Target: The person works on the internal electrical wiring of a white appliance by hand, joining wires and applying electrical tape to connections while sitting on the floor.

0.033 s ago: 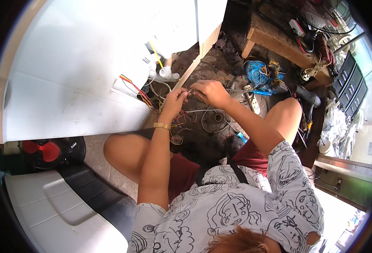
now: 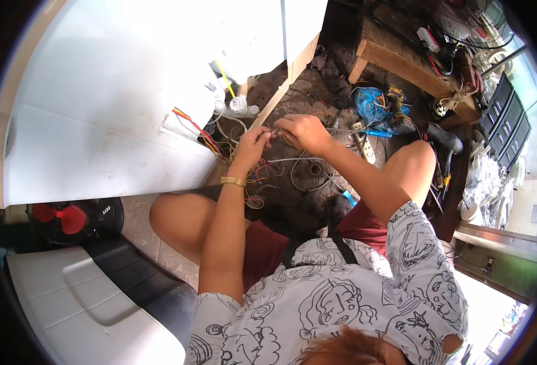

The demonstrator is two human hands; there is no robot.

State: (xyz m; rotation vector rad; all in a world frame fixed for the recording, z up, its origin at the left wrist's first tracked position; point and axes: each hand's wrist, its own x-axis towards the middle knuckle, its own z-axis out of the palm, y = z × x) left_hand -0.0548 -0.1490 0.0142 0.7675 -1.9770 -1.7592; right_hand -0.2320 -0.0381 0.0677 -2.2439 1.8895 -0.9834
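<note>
Both hands meet over the floor beside a white appliance (image 2: 98, 109), pinching thin wire ends (image 2: 273, 129) between them. The left hand (image 2: 253, 143) and right hand (image 2: 305, 131) have their fingers narrowed on the wires, seemingly mid-joining. More loose wires (image 2: 253, 182) hang below, apparently unjoined. Against the earlier frame taken at the same instant, nothing has shifted.

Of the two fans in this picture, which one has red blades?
The small black fan on the floor at the lower left, beside the person's knee. Its blades are red. The other fan, at the upper right behind the wooden bench, shows only a dark wire grille.
</note>
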